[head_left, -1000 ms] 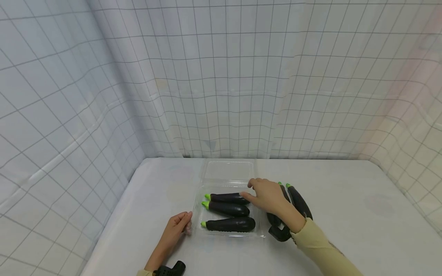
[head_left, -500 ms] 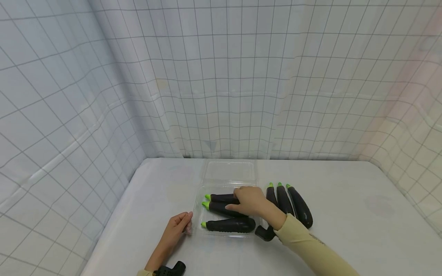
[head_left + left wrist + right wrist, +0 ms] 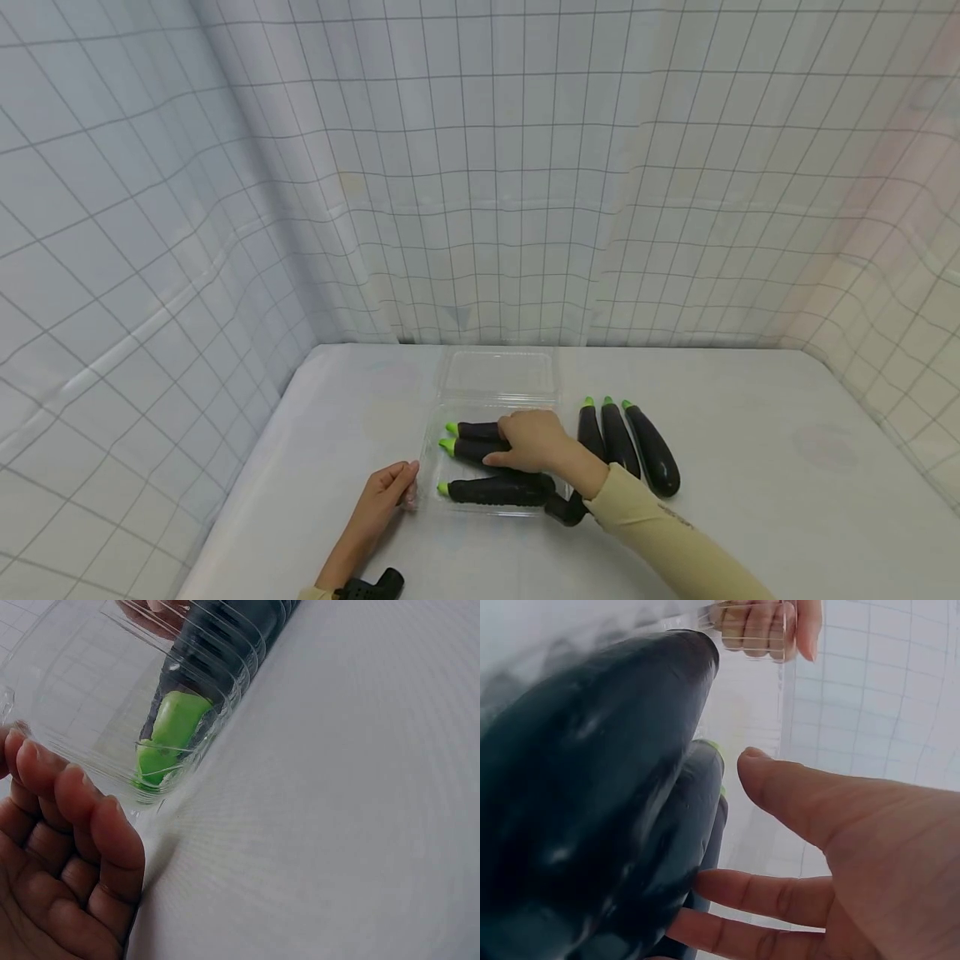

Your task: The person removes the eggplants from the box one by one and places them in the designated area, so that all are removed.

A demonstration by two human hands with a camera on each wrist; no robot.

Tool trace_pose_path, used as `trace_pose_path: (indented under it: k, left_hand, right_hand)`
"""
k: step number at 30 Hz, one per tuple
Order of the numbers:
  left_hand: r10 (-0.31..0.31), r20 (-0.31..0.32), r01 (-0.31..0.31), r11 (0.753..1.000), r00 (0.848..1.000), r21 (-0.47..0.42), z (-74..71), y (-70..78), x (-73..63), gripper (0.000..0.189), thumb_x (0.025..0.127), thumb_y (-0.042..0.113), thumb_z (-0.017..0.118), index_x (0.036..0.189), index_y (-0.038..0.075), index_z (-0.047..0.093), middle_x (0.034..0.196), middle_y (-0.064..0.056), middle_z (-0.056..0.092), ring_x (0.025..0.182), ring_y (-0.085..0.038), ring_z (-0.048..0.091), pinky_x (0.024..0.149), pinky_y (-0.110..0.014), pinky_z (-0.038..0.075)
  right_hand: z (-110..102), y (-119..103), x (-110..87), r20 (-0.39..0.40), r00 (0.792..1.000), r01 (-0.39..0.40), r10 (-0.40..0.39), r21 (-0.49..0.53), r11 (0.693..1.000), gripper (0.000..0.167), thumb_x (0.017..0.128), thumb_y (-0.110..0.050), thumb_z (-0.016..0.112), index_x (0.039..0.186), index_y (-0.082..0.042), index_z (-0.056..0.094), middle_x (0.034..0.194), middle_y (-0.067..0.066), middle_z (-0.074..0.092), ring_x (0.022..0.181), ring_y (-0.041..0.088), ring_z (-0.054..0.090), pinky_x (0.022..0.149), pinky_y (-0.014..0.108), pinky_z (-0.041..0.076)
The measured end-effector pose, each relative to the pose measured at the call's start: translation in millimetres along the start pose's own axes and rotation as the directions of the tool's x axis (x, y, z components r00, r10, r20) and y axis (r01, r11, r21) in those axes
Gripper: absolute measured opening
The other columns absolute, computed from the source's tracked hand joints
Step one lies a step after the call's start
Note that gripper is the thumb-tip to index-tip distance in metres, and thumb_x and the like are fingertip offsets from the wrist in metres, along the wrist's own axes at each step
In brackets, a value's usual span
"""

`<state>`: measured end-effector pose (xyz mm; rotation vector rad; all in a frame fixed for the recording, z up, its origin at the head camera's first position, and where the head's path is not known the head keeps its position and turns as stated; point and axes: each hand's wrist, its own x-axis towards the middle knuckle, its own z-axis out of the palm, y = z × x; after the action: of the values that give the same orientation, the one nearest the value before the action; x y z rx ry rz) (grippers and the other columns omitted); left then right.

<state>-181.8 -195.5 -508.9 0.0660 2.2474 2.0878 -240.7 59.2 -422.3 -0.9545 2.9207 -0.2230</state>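
Observation:
Three dark eggplants with green stems lie in an open clear plastic clamshell container (image 3: 430, 475): a near one (image 3: 498, 489), a middle one (image 3: 476, 452) and a far one (image 3: 477, 431). My right hand (image 3: 536, 442) reaches over the right part of the far two, covering their ends. In the right wrist view its fingers (image 3: 765, 896) are nearly straight and touch an eggplant (image 3: 679, 825); the thumb (image 3: 780, 780) stands apart from it. My left hand (image 3: 386, 492) holds the container's left edge, with curled fingers (image 3: 112, 832) against the clear wall.
Right of the container, three more eggplants (image 3: 651, 450) lie side by side on the white table (image 3: 750, 467), stems pointing away. The clear lid (image 3: 497, 372) is folded back flat behind the container. A white gridded curtain (image 3: 480, 167) hangs around the table.
My right hand has moved left and down onto the eggplants in the container, uncovering those at the right. The left hand and the container have stayed nearly still.

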Motion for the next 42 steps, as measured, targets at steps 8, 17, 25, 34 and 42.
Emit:
trace_pose_path:
  k: [8,17,25,34,42]
  left_hand:
    - [-0.006,-0.009,0.006,1.000,1.000,-0.004,0.9,-0.6,-0.9,0.040,0.100,0.025,0.051,0.071,-0.002,0.046,0.061,-0.003,0.044,0.057,-0.012,0.044,0.057,-0.025,0.039]
    - [0.000,0.002,0.000,1.000,1.000,-0.006,1.9,-1.1,-1.2,0.040,0.100,0.025,0.051,0.070,-0.001,0.045,0.061,-0.003,0.043,0.057,-0.012,0.043,0.056,-0.025,0.039]
    - [-0.008,0.000,0.008,0.999,1.000,-0.033,2.6,-0.1,-0.4,0.039,0.099,0.027,0.052,0.070,0.002,0.045,0.062,-0.002,0.042,0.057,-0.012,0.042,0.056,-0.024,0.038]
    - [-0.010,-0.006,0.010,0.999,1.000,-0.036,2.5,-1.3,-0.1,0.039,0.099,0.027,0.053,0.069,0.003,0.045,0.062,-0.001,0.042,0.057,-0.012,0.041,0.056,-0.024,0.037]
    - [-0.006,-0.010,0.006,1.000,1.000,-0.020,3.0,-0.3,-0.5,0.040,0.099,0.027,0.053,0.070,0.001,0.046,0.061,-0.002,0.043,0.057,-0.011,0.042,0.056,-0.024,0.037]
  right_hand:
    - [-2,-4,2.9,0.020,1.000,-0.012,0.013,-0.039,0.999,0.037,0.080,-0.050,0.071,0.079,-0.014,0.062,0.068,-0.005,0.050,0.062,0.012,0.048,0.055,0.032,0.039]
    - [-2,-2,8.9,0.065,0.998,-0.005,0.006,-0.015,1.000,0.040,0.076,-0.051,0.075,0.071,-0.015,0.058,0.064,-0.006,0.049,0.057,0.011,0.046,0.052,0.030,0.038]
    - [-2,-6,10.2,0.076,0.997,-0.029,0.032,-0.045,0.999,0.038,0.072,-0.049,0.079,0.071,-0.015,0.062,0.066,-0.005,0.053,0.059,0.011,0.048,0.054,0.032,0.040]
    - [-2,-6,11.2,0.066,0.998,-0.011,0.016,-0.068,0.998,0.035,0.072,-0.049,0.079,0.073,-0.015,0.067,0.069,-0.005,0.057,0.059,0.011,0.050,0.053,0.031,0.042]
    - [-1,-6,10.1,0.064,0.998,-0.005,0.009,-0.058,0.998,0.035,0.073,-0.046,0.079,0.073,-0.014,0.066,0.068,-0.004,0.056,0.060,0.011,0.050,0.053,0.030,0.041]
